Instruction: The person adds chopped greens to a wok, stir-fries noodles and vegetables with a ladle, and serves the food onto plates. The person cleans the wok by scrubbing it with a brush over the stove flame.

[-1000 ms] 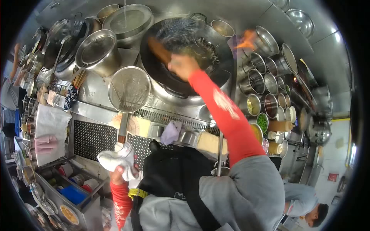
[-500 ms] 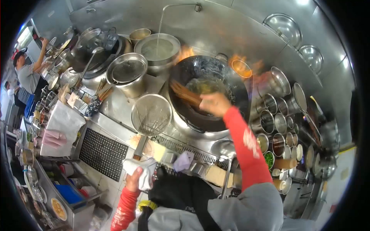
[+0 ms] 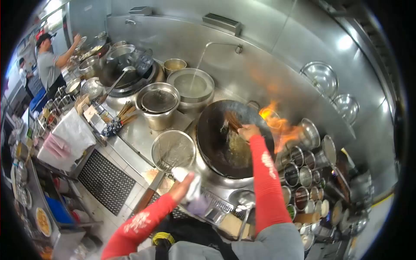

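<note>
My right hand (image 3: 249, 131) is closed around a bamboo wok brush (image 3: 232, 120). The bristles press against the inner wall of a large black wok (image 3: 210, 130), where some yellowish liquid (image 3: 238, 146) lies. My left hand (image 3: 181, 189) grips a folded white cloth (image 3: 194, 190) in front of the stove. Close by it, a round mesh strainer (image 3: 174, 148) rests on the counter, its wooden handle (image 3: 149, 193) pointing toward the lower left. Flames (image 3: 279, 123) rise at the wok's right rim.
Left of the wok stand a water-filled pot (image 3: 190, 83) under a running tap (image 3: 238, 48) and a steel pot (image 3: 157, 100). Several metal containers (image 3: 301, 197) crowd the right. Another person (image 3: 48, 65) works at the far left, beyond a second wok (image 3: 117, 76).
The brush has swung from pointing left to pointing up at the wok's far side. Less liquid shows in the wok. My left hand and cloth have moved right; the view has shifted.
</note>
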`<state>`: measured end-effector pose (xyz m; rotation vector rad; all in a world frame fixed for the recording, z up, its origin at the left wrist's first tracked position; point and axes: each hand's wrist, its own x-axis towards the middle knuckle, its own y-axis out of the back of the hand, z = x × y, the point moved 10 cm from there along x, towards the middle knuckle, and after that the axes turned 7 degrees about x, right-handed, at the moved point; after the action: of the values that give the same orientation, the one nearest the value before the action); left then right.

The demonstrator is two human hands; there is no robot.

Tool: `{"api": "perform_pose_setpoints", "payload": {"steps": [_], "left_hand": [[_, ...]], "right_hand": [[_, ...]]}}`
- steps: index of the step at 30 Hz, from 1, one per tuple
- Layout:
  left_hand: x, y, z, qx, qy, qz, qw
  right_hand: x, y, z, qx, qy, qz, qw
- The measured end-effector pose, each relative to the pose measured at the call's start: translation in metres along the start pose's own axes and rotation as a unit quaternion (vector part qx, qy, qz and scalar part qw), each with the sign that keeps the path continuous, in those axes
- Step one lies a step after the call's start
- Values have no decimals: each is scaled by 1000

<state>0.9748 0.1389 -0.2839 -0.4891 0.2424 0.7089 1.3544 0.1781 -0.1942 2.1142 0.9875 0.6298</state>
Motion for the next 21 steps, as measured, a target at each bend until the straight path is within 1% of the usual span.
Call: {"api": "perform_pose_setpoints", "payload": {"steps": [1, 2, 3, 5, 7, 8, 9, 10, 11, 12, 13, 14, 15, 16, 17, 18, 19, 20, 21], "left_hand": [[15, -14, 1, -11, 21, 16, 1000], [33, -25, 4, -5, 2, 35, 999], [37, -39, 4, -3, 73, 20, 997], [51, -50, 13, 28, 54, 54, 997], [59, -56, 17, 70, 79, 46, 993], [56, -65, 6, 95, 105, 35, 989], [61, -74, 4, 105, 97, 40, 989], [68, -73, 3, 102, 102, 63, 988], [75, -71, -6, 96, 111, 88, 985], [94, -47, -18, 158, 37, 240, 957], [105, -42, -28, 137, 24, 241, 960], [95, -39, -11, 179, 9, 244, 953], [87, -34, 15, 217, -12, 249, 944], [88, -29, 24, 204, -24, 233, 951], [89, -24, 31, 193, -38, 217, 956], [94, -19, 41, 180, -52, 204, 961], [104, -16, 40, 176, -7, 183, 967], [111, -16, 36, 173, 44, 160, 971], [111, -20, 22, 171, 96, 131, 972]], "right_hand": [[-1, -1, -4, 23, 63, 100, 993], [-20, -32, -19, -37, 74, 6, 997], [-47, -56, -42, -98, 87, -85, 988], [-126, -43, -86, -135, 98, -102, 981], [-131, -21, -84, -139, 205, -181, 952], [-106, -9, -83, -225, 191, -240, 925], [-59, -1, -25, -209, 54, -229, 949], [-32, 11, -25, -223, 24, -160, 961], [-15, 14, -19, -141, 13, -89, 986], [-5, 9, -9, -57, 3, -19, 998], [-17, -9, -15, -80, 59, 45, 994], [-35, -40, -13, -74, 83, 14, 994], [-65, -59, -35, -177, 45, -69, 981], [-107, -50, -71, -151, 32, -105, 982], [-137, -42, -84, -121, 139, -112, 976], [-158, -24, -97, -119, 228, -101, 961], [-151, -9, -90, -153, 218, -162, 950], [-120, -13, -66, -258, 103, -265, 923], [-76, -28, -3, -359, 138, -296, 875]]}}
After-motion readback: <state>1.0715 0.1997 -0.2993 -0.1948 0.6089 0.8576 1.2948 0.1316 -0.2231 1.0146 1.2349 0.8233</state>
